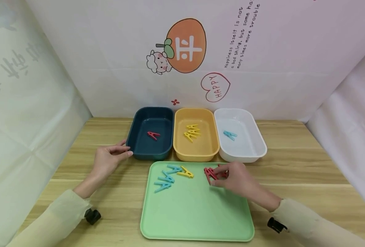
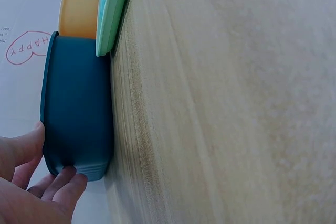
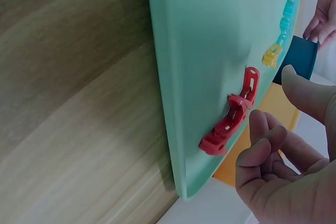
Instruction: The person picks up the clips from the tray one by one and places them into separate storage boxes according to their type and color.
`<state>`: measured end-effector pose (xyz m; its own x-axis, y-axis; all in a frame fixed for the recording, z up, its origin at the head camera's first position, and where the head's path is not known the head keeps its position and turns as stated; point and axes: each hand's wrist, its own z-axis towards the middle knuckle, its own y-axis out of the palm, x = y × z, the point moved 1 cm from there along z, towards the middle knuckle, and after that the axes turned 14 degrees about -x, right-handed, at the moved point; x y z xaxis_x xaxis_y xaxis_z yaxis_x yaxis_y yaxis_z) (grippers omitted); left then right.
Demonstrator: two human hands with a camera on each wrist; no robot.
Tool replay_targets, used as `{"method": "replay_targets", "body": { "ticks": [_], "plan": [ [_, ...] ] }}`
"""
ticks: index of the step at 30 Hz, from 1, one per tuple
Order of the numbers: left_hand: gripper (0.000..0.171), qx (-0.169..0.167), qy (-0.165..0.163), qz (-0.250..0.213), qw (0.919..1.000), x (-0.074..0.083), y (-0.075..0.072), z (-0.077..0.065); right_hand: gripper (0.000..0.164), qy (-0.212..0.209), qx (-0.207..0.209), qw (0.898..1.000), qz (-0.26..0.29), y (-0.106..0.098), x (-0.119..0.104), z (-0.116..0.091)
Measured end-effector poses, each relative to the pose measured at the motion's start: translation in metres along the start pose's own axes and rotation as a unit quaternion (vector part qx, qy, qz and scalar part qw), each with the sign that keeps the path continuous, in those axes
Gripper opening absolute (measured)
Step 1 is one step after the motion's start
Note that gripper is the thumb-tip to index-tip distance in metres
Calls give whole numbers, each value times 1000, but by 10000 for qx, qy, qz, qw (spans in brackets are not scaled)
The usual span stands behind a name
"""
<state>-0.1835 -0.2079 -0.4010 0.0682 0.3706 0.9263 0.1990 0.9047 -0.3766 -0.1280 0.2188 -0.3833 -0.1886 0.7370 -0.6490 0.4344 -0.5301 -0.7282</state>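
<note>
My right hand [image 1: 236, 176] hovers over a group of red clothespins [image 1: 210, 175] on the light green tray [image 1: 198, 212], thumb and index finger apart. The right wrist view shows the red clothespins [image 3: 236, 111] lying in a row on the tray, beside the fingertips [image 3: 257, 121]; part of the group is hidden in the head view. At the dark blue bin [image 1: 150, 156], my left hand [image 1: 106, 159] touches the front left corner. Its thumb meets the rim and the other fingers lie loosely along the outer wall in the left wrist view.
A yellow bin [image 1: 198, 157] with yellow clothespins and a white bin [image 1: 244, 158] with a light blue one stand right of the dark blue bin, which holds a red one. Several light blue clothespins [image 1: 162, 186] and a yellow clothespin [image 1: 186, 172] lie at the tray's upper left.
</note>
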Motion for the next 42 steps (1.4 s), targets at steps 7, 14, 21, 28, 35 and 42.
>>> {"method": "replay_targets", "body": {
  "ticks": [7,14,21,28,35,42],
  "plan": [
    [31,-12,28,-9,10000,-1,0,-1,24,157,-103,9994,-277,7,-6,10],
    [32,-35,65,-25,10000,-3,-1,0,27,176,-20,9965,-818,15,-14,18],
    [31,-37,34,-37,10000,-3,0,0,26,-149,-151,9940,-1077,21,-19,17],
    [30,-47,85,-32,9999,-3,0,1,33,-335,-105,9926,-1162,22,-16,11],
    [29,-42,107,-47,9999,-2,0,0,34,-319,-429,9936,-997,22,-11,6],
    [28,-10,71,-36,10000,-1,0,1,34,-521,-331,9923,-1075,23,-6,0]
  ]
}}
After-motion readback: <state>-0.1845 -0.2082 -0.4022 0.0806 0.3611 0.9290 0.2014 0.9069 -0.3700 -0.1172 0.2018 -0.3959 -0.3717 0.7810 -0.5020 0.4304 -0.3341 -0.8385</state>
